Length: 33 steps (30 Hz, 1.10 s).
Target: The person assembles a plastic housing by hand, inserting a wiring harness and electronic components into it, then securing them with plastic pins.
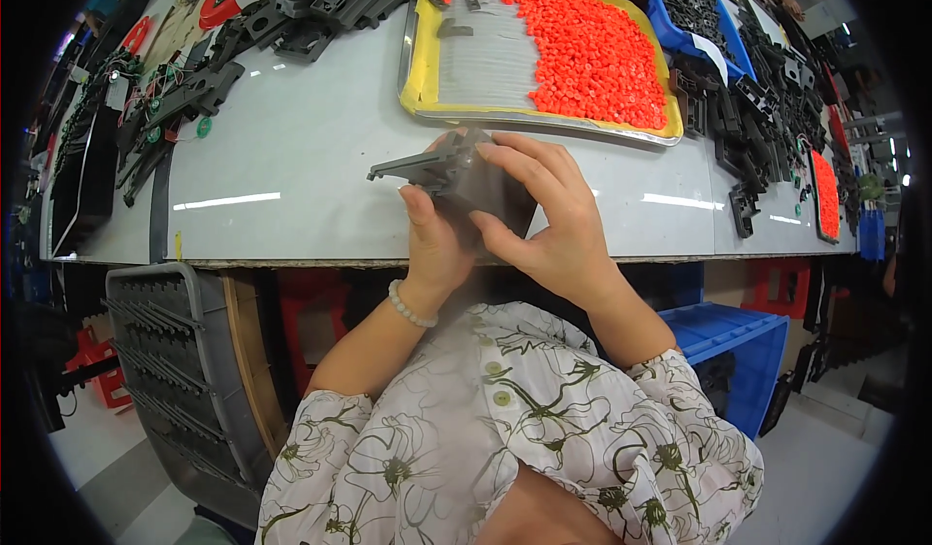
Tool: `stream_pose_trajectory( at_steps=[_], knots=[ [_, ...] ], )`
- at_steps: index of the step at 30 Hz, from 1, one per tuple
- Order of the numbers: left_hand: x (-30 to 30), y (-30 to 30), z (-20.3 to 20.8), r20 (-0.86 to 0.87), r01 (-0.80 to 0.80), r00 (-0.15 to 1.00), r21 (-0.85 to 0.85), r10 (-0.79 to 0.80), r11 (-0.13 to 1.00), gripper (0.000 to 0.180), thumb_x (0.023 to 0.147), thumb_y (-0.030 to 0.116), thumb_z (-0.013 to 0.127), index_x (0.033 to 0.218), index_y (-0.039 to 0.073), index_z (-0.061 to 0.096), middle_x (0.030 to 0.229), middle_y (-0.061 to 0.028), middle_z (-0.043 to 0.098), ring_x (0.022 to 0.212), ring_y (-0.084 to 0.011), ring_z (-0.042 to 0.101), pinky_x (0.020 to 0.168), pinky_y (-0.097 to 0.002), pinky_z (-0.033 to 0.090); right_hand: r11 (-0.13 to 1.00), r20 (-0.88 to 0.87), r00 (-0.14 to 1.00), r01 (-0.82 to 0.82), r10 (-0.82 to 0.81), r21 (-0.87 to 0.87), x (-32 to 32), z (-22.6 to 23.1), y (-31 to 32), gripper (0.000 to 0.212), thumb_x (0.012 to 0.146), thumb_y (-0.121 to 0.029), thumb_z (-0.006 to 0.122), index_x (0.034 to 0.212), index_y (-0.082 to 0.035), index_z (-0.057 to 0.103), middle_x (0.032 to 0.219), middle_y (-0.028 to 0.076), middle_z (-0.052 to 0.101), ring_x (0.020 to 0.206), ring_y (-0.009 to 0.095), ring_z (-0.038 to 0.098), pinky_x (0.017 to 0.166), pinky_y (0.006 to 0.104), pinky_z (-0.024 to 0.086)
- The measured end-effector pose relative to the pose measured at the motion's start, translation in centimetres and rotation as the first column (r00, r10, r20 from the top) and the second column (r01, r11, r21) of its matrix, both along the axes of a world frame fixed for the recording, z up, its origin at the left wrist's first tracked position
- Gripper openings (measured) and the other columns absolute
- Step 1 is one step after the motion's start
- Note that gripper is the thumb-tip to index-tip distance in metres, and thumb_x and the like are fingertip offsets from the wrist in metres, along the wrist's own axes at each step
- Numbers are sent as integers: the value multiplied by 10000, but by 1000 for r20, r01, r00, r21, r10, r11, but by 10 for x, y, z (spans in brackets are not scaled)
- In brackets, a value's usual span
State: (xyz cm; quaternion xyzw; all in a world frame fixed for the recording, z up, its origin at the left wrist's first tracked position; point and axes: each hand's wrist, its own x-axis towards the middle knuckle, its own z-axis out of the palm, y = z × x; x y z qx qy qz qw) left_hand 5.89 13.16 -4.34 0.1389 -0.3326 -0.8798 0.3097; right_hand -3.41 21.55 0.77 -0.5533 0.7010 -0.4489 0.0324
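Both of my hands hold a dark grey plastic housing (490, 188) above the front part of the white table. A thin arm with a small hooked end juts from the housing toward the left. My left hand (437, 244) supports it from the left and below, thumb raised along its side; the other fingers are mostly hidden behind the part. My right hand (553, 210) grips the right side, its fingers over the top edge and its thumb on the near face. Beyond the hands lies a tray (424, 65) lined in yellow, with many small orange-red plastic pieces (602, 60) heaped mostly on its right.
Dark plastic parts (330, 1) pile up at the back left, near circuit boards with wires (170, 108). A blue bin (670, 26) of dark parts and more loose parts (738, 123) occupy the right. Below the table edge stand a grey rack (160, 351) and a blue crate (743, 336).
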Motion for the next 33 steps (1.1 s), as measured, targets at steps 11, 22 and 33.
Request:
stream_pose_trajectory(
  at_steps=[11, 22, 33],
  knots=[
    [-1, 1, -4, -34, 17, 999, -81, -19, 997, 973, 612, 701, 585, 1319, 103, 286, 1235, -43, 410, 1150, -174, 424, 965, -351, 387, 998, -61, 997, -50, 49, -24, 0, 0, 2, 507, 637, -125, 693, 1122, -60, 560, 1125, 163, 514, 1005, 334, 496, 857, 403, 431],
    [4, -2, 4, 32, 28, 999, -66, -26, 997, 953, 567, 663, 676, 1281, 162, 290, 1224, -59, 427, 1121, -215, 464, 948, -396, 426, 980, 36, 981, -190, 193, -65, -3, -3, 15, 948, 539, -256, 830, 1316, 4, 353, 1284, 186, 406, 1148, 334, 432, 925, 394, 398],
    [-1, -1, 1, -26, -10, 1000, -76, 8, 997, 1011, 503, 606, 745, 1264, 130, 280, 1181, -85, 460, 1082, -216, 487, 903, -387, 464, 989, -69, 988, -144, 141, -43, -6, -9, 25, 966, 490, -229, 840, 1292, 43, 376, 1230, 194, 453, 1099, 342, 460, 910, 402, 407]
  ],
)
